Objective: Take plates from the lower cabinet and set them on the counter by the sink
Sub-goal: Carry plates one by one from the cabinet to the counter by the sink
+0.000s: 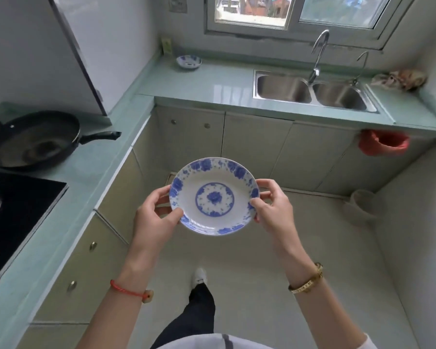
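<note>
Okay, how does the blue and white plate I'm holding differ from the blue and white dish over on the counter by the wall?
The plate is gripped at its rim by the left hand and right hand above the floor; the dish rests untouched on the counter left of the sink. The plate shows its full face; the dish is seen from the side. The dish looks smaller, being farther off. Both are white with blue flower patterns.

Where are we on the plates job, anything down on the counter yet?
Looks done: one blue-and-white patterned dish already sits on the pale green counter, left of the steel double sink. In hand: a second blue floral white plate, held over the floor by the left hand and right hand, a grip on each side of its rim. Left: carry it over and set it down. The visible cabinet doors are closed.
</note>
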Demonstrator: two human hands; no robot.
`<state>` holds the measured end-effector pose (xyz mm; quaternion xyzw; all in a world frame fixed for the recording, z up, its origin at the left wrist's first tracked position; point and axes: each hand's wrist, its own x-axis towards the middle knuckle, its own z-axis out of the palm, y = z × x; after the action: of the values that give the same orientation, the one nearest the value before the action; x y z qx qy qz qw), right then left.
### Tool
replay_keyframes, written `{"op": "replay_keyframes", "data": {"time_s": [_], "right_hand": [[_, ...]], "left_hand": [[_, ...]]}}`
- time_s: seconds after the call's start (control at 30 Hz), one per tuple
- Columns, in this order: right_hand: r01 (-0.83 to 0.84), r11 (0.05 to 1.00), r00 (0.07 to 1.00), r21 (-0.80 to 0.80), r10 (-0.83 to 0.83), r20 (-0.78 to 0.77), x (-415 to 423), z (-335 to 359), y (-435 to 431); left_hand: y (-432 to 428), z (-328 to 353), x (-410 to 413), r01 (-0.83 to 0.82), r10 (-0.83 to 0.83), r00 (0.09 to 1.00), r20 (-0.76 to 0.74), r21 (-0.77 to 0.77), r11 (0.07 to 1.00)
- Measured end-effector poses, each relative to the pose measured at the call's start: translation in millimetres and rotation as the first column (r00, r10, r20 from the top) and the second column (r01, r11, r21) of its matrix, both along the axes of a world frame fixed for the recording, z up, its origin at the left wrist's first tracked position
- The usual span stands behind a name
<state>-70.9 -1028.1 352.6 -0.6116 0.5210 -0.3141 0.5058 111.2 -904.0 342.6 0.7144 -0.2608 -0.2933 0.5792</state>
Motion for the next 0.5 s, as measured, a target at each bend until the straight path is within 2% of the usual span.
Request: {"op": "replay_keyframes", "data": {"time_s": [0.27, 0.5], "right_hand": [[0.084, 0.996, 0.996, -0.031, -0.084, 0.008, 97, 17, -142], [0.1, 0.995, 0.995, -0.018, -0.1, 0.005, 153, 10, -250]], "left_hand": [[-158, 21, 103, 0.076, -0.075, 0.997, 0.022, -0.023, 0.997], [-275, 7, 167, 0.107, -0.107, 0.994, 0.006, 0.013, 0.994]]}}
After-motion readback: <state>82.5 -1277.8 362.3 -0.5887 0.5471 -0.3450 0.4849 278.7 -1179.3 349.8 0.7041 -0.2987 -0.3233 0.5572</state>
